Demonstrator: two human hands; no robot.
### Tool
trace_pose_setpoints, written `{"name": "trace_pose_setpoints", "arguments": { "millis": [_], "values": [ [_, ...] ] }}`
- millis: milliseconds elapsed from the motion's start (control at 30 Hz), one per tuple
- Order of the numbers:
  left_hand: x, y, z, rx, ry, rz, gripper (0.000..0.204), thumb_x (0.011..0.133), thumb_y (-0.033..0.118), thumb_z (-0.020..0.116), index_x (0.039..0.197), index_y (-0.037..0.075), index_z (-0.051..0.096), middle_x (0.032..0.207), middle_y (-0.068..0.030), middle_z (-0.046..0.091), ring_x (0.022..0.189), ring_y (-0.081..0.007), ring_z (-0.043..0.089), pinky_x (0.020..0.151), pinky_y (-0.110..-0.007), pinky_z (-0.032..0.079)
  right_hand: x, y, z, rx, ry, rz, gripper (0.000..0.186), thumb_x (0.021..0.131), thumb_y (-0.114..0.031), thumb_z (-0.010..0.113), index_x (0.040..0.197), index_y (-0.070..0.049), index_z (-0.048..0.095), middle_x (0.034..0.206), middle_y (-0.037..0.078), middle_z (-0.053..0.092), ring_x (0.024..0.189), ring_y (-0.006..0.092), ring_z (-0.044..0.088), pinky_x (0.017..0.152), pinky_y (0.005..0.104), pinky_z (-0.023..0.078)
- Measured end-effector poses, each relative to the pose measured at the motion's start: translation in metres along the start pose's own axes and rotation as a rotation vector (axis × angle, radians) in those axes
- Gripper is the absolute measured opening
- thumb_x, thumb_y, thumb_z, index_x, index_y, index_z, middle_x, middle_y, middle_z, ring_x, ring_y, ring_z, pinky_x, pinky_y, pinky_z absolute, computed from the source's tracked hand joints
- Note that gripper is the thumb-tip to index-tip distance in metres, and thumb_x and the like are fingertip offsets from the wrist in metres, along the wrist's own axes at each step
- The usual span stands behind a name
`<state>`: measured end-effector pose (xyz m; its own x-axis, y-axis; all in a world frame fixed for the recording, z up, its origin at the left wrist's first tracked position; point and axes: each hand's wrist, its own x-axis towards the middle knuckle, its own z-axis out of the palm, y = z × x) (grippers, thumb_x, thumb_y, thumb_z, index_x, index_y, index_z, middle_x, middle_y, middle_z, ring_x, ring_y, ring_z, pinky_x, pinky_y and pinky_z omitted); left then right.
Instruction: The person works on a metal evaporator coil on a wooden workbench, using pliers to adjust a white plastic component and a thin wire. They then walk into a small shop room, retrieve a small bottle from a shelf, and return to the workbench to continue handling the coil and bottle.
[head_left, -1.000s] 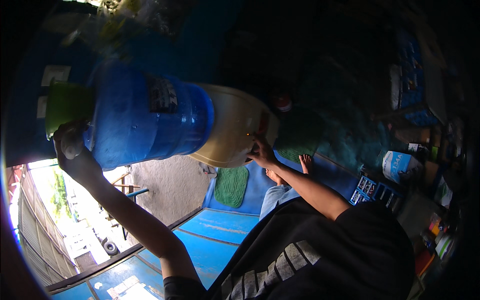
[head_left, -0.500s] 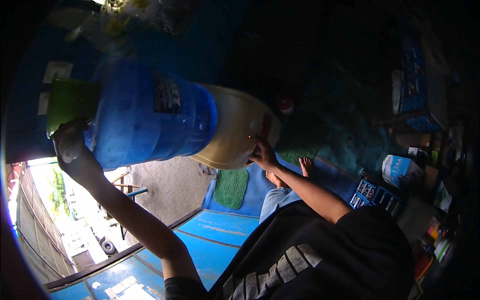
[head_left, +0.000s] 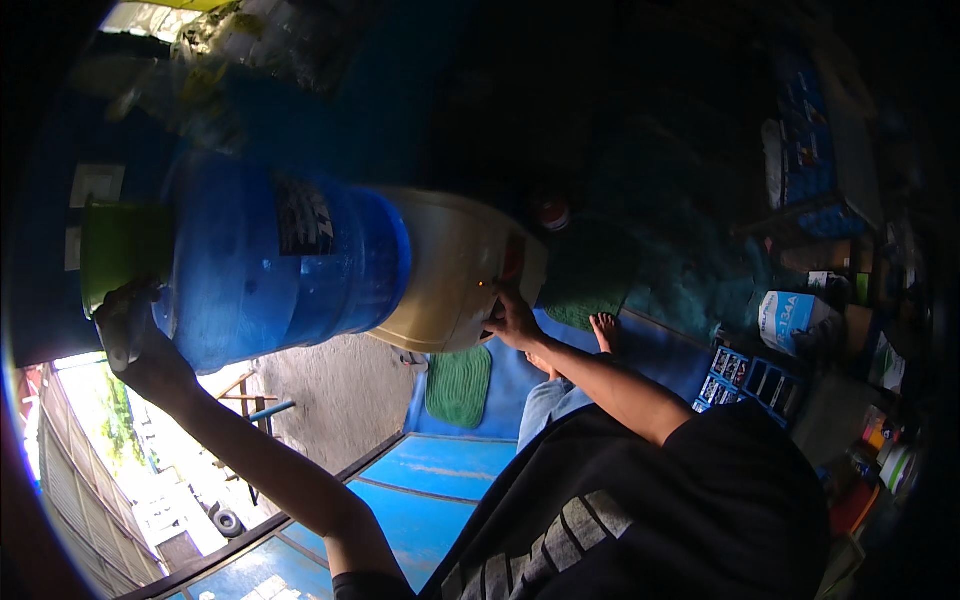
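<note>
A large translucent blue water jug (head_left: 250,265) sits against a cream water dispenser (head_left: 440,255), its bottom end toward the left. Against that end is a green plastic cup (head_left: 122,240). My left hand (head_left: 140,340) is at the cup's near side, fingers curled on it beside the jug; shade hides part of the grip. On the dispenser's front, my right hand (head_left: 512,318) has bent fingers closed at a dark part beside a small orange light (head_left: 484,284). What those fingers hold is hidden.
Green mats (head_left: 458,388) lie on the blue floor near my feet (head_left: 604,332). Blue organizer drawers (head_left: 722,378) and a blue-and-white box (head_left: 790,322) stand to the right. A blue panel (head_left: 425,465) runs below my arms, beside a bright opening at the lower left.
The jug, cup and dispenser sit slightly lower and further left in view, and both hands have shifted with them. Both hands keep much the same grip.
</note>
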<state>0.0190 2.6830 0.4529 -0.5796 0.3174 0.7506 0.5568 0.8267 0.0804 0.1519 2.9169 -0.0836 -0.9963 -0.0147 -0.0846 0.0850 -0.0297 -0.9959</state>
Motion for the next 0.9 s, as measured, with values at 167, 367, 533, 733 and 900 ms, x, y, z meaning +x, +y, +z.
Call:
{"name": "trace_pose_setpoints", "arguments": {
  "millis": [167, 367, 533, 733, 900],
  "values": [
    [-0.001, 0.006, 0.0, 0.114, 0.01, 0.01, 0.012, 0.099, 0.0, 0.063, 0.108, 0.004, 0.069, 0.103, -0.0069, 0.074, 0.094, -0.0191, 0.07, 0.089, -0.034, 0.057, 0.0, -0.003, 0.002, 0.032, 0.028, 0.013, 0.095, 0.075, 0.003, 0.08, 0.158, -0.007, 0.035, 0.152, 0.021, 0.044, 0.136, 0.0348, 0.053, 0.099, 0.0422, 0.06],
    [-0.001, 0.004, 0.0, 0.099, 0.06, -0.022, 0.012, 0.1, 0.003, 0.064, 0.11, 0.005, 0.07, 0.103, -0.0081, 0.074, 0.095, -0.0196, 0.071, 0.088, -0.034, 0.057, -0.002, -0.009, 0.001, -0.034, 0.051, -0.008, 0.096, 0.075, -0.001, 0.083, 0.158, -0.008, 0.035, 0.155, 0.018, 0.041, 0.137, 0.0338, 0.051, 0.095, 0.04, 0.061],
    [-0.001, 0.005, -0.001, 0.173, 0.059, -0.104, 0.012, 0.1, 0.003, 0.063, 0.109, 0.002, 0.071, 0.104, -0.0103, 0.074, 0.095, -0.0192, 0.071, 0.089, -0.033, 0.058, 0.0, -0.002, 0.005, -0.052, 0.009, 0.089, 0.096, 0.077, -0.007, 0.082, 0.159, -0.004, 0.032, 0.16, 0.021, 0.036, 0.147, 0.0383, 0.04, 0.117, 0.044, 0.044],
    [0.001, 0.002, -0.005, 0.232, 0.006, -0.014, 0.014, 0.101, 0.001, 0.06, 0.11, 0.002, 0.07, 0.105, -0.0107, 0.074, 0.096, -0.0204, 0.071, 0.088, -0.033, 0.058, -0.002, -0.006, 0.0, -0.031, 0.066, 0.001, 0.085, 0.079, -0.008, 0.08, 0.153, -0.003, 0.04, 0.151, 0.024, 0.047, 0.135, 0.0391, 0.053, 0.11, 0.0458, 0.048],
    [-0.005, -0.006, -0.004, 0.237, 0.093, -0.085, 0.015, 0.102, 0.004, 0.06, 0.114, 0.002, 0.07, 0.109, -0.0103, 0.073, 0.097, -0.0208, 0.071, 0.089, -0.032, 0.059, 0.007, 0.017, -0.024, -0.293, 0.245, 0.131, 0.072, 0.078, -0.01, 0.079, 0.142, -0.001, 0.048, 0.131, 0.026, 0.061, 0.118, 0.0424, 0.064, 0.099, 0.049, 0.053]
  ]
}}
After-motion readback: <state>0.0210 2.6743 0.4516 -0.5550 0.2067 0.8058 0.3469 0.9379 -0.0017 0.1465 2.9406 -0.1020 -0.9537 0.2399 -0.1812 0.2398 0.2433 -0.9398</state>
